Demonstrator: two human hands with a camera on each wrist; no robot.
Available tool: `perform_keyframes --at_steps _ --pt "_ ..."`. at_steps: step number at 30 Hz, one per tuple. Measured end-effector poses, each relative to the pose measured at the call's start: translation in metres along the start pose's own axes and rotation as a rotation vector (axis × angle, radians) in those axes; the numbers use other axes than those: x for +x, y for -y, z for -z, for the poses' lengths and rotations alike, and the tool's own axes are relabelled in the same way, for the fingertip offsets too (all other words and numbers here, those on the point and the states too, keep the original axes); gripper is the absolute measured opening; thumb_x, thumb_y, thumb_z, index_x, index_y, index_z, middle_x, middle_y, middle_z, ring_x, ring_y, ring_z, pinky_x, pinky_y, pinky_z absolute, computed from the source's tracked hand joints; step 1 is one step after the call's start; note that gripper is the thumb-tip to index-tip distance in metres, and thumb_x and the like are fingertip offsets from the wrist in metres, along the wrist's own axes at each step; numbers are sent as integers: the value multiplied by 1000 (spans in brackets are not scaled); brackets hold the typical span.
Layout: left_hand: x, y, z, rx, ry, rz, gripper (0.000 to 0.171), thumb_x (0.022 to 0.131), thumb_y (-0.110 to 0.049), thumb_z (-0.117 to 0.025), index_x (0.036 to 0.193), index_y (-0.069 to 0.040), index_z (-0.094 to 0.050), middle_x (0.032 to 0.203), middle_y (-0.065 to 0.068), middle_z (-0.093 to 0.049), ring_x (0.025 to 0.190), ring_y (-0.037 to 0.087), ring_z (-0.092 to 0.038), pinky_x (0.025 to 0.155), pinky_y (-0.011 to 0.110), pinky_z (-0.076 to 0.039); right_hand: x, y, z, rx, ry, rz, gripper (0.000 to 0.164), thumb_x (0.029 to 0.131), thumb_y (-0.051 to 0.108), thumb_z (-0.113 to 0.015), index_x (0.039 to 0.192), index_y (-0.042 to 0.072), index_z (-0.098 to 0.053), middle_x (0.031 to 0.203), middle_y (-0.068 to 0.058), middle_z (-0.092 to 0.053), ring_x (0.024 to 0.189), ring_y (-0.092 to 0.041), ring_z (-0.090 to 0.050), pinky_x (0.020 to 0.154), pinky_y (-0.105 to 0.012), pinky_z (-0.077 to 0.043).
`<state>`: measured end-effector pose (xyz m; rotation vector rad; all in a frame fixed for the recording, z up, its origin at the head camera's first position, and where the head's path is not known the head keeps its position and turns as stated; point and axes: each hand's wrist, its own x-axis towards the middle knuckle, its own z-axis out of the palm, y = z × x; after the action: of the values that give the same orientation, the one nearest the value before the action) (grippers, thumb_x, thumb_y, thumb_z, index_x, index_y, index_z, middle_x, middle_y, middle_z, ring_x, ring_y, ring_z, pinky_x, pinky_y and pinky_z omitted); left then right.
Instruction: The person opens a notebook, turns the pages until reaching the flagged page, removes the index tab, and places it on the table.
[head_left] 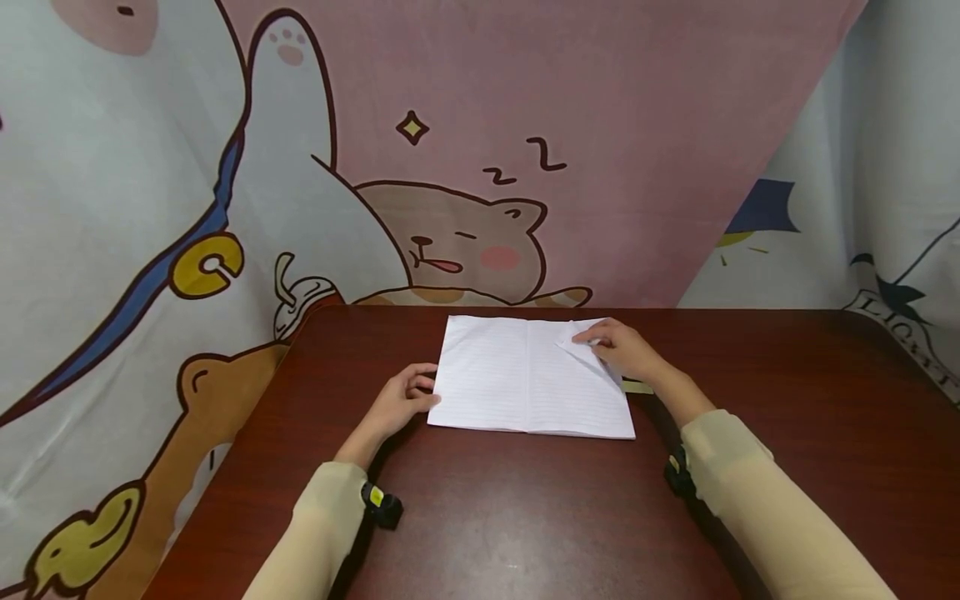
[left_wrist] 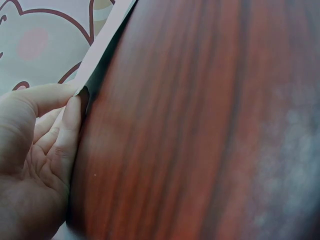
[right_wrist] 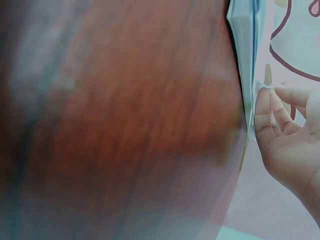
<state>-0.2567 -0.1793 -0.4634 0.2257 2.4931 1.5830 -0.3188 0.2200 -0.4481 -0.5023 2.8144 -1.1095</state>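
An open lined notebook (head_left: 480, 375) lies on the dark wooden table, its two white pages facing up. My left hand (head_left: 397, 402) is at the notebook's left edge; in the left wrist view, the thumb and a finger (left_wrist: 72, 112) pinch that edge. On the far right of the spread, my right hand (head_left: 626, 350) pinches the upper corner of the right page, which is folded over toward the middle. Seen from the right wrist, thumb and fingertips meet on the thin paper (right_wrist: 254, 117), beside the notebook's stacked pages (right_wrist: 242, 40).
A pale yellow-green strip (head_left: 637, 387) pokes out from the notebook's right side, under my right hand. The reddish-brown table (head_left: 510, 517) extends toward me and to both sides. Behind it hangs a cloth (head_left: 600, 125) printed with cartoon animals.
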Motion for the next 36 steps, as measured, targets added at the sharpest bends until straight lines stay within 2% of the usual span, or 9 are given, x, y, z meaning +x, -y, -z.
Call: perform_keyframes --at_steps 7,13,20,27,36 --pt "-15 -30 4 -11 31 -3 52 92 0 -66 141 6 -48 117 30 -63 87 20 -60 69 25 -46 0 4 -1 1 6 12 30 97 -1 -57 123 3 -70 130 -24 -55 100 -30 -54 86 -38 -44" --pt "-15 -30 3 -7 26 0 52 92 -1 -66 141 5 -48 116 29 -63 88 19 -60 69 25 -46 2 4 -4 -3 -17 23 29 94 3 -63 123 2 -69 125 -22 -58 98 -29 -58 82 -33 -45" --pt "-14 -28 3 -13 31 9 53 92 -1 -67 141 4 -48 116 29 -64 85 15 -59 69 26 -47 3 6 -7 38 -29 6 26 91 10 -71 115 2 -69 111 -19 -67 98 -31 -62 72 -27 -50" --pt "-15 -28 3 -15 28 8 52 92 -1 -67 140 4 -49 116 28 -64 85 16 -59 69 25 -46 3 8 -8 32 -17 7 25 93 9 -67 116 2 -72 109 -17 -71 90 -23 -64 73 -28 -51" --pt "-16 -32 3 -7 27 7 52 92 0 -66 140 5 -49 117 30 -63 85 16 -59 69 24 -46 4 10 -10 22 -32 87 28 90 2 -64 117 -1 -71 117 -22 -66 84 -18 -64 74 -25 -47"
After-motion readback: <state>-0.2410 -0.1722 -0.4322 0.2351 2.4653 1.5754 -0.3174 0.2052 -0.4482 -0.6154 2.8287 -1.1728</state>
